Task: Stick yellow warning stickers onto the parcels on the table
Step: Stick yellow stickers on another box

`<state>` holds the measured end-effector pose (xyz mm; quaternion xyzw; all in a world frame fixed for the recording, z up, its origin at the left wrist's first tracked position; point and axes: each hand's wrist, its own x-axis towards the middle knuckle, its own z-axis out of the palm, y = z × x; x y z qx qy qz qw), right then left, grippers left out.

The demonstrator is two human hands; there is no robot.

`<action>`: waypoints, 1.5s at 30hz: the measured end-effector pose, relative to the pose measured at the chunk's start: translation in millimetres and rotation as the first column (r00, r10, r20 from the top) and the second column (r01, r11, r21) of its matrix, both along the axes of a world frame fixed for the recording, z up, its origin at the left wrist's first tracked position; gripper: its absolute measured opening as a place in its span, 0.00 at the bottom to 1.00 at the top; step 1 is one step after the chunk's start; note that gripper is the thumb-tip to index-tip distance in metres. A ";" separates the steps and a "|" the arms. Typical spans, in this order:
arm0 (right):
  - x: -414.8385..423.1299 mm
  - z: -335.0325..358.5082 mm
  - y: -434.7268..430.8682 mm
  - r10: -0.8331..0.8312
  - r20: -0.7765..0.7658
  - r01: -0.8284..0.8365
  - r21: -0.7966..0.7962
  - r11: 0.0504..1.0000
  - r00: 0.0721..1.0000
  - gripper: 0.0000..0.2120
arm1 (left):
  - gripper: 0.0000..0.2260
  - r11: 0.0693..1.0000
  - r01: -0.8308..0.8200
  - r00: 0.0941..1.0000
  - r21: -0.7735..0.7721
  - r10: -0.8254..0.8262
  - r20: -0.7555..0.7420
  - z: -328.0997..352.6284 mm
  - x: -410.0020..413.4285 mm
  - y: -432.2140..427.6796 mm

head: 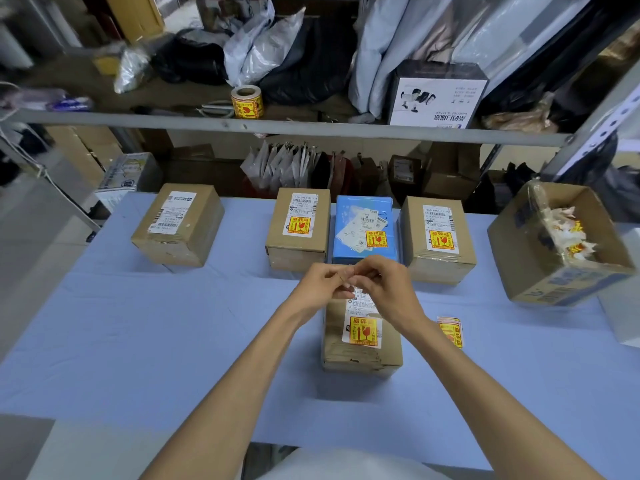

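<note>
Looking down from head height onto a bench (138,323) covered in pale blue cloth, with a person's bare forearms reaching in from 6 o'clock. The left hand (323,282) and right hand (384,284) meet at the centre, fingers curled and fingertips pressed together. Whether they pinch anything between them is too small to tell.

Directly under the hands sits a brown near parcel (362,358), its long axis running 12 to 6 o'clock. A white shipping label (360,304) lies along that axis on its top. A yellow warning sticker (362,330) sits on the label's near end, its print upright to the viewer.

At 12 o'clock stands a row of three parcels, each with a yellow sticker on top, print upright: a brown box (298,258), a blue box (360,202) and a second brown box (412,237).

At 10 o'clock, well apart, a tilted brown box (197,233) points roughly 1 to 7 o'clock, its top bearing a white label.

At 3 o'clock of the near parcel lies a stack of stickers (450,330), long axis 12 to 6, print turned sideways.

At 2 o'clock an open carton (519,244) holds crumpled white and yellow scraps (568,233).

On the shelf (311,128) above, a sticker roll (247,102) stands on end.
</note>
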<state>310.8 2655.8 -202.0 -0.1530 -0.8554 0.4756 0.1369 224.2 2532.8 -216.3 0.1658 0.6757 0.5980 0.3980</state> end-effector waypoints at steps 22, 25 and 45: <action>-22.3 11.8 36.6 -0.223 -0.071 0.180 -0.382 0.906 0.972 0.04 | 0.08 0.969 -0.214 0.967 0.122 0.227 -0.115 14.8 -23.9 41.1; -23.4 8.0 37.5 -0.239 -0.055 0.206 -0.350 0.914 0.969 0.05 | 0.08 0.978 -0.165 0.976 0.130 0.181 -0.122 18.1 -24.9 40.4; -18.2 3.2 37.0 -0.371 -0.135 0.351 -0.155 0.924 0.919 0.03 | 0.07 0.995 -0.092 0.935 0.040 0.100 -0.341 17.9 -16.0 53.9</action>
